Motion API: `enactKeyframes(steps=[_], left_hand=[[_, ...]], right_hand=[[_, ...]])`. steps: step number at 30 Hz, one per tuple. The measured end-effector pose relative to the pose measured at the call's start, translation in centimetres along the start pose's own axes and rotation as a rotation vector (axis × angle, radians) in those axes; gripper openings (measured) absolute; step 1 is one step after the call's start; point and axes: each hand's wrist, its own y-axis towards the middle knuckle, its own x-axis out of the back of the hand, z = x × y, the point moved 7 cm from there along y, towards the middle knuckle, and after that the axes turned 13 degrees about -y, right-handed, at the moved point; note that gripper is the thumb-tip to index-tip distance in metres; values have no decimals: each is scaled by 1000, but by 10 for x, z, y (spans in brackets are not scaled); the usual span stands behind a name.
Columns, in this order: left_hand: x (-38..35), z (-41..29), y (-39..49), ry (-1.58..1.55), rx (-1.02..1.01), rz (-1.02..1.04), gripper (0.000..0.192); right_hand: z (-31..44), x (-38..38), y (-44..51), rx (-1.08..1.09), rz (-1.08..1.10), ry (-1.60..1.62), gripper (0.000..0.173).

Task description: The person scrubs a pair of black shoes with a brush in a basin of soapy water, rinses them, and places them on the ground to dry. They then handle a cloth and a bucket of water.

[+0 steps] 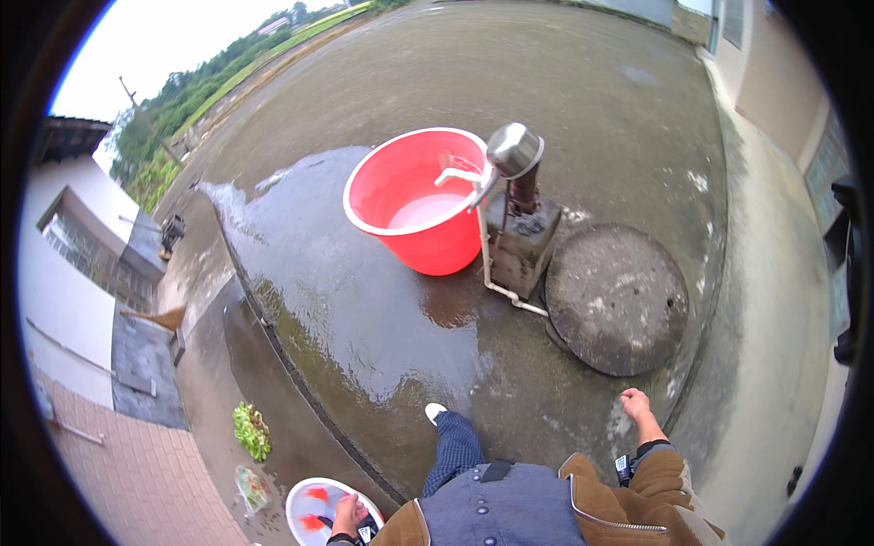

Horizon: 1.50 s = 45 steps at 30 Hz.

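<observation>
My left hand is low in the view, in front of a white basin with red patterns inside. Its fingers are curled; whether they touch the basin I cannot tell. Off to the right, my right hand hangs in the air with loosely bent fingers and nothing visible in it. Below that hand is wet concrete, close to a round concrete cover. Ahead stands a large red plastic tub with a white rim and some water in it. A white pipe spout bends over its edge.
A post with a metal bowl on top rises from a concrete block beside the tub. Leafy greens and a plastic bag lie at left. A groove crosses the wet ground; a broom lies near the left wall.
</observation>
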Motion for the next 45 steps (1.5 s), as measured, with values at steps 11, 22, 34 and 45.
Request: enactKeyframes(steps=[11, 22, 34, 45], left_hand=[[-50, -121, 113, -248, -27, 102, 21], [-181, -351, 111, -463, -125, 122, 28], [-160, -403, 223, -413, -46, 144, 29], [-141, -491, 264, -329, 90, 25, 27]], right_hand=[[553, 52, 104, 141, 65, 777, 46], [700, 61, 279, -206, -357, 1084, 74], [712, 132, 199, -453, -853, 506, 48], [977, 119, 225, 389, -203, 989, 33]])
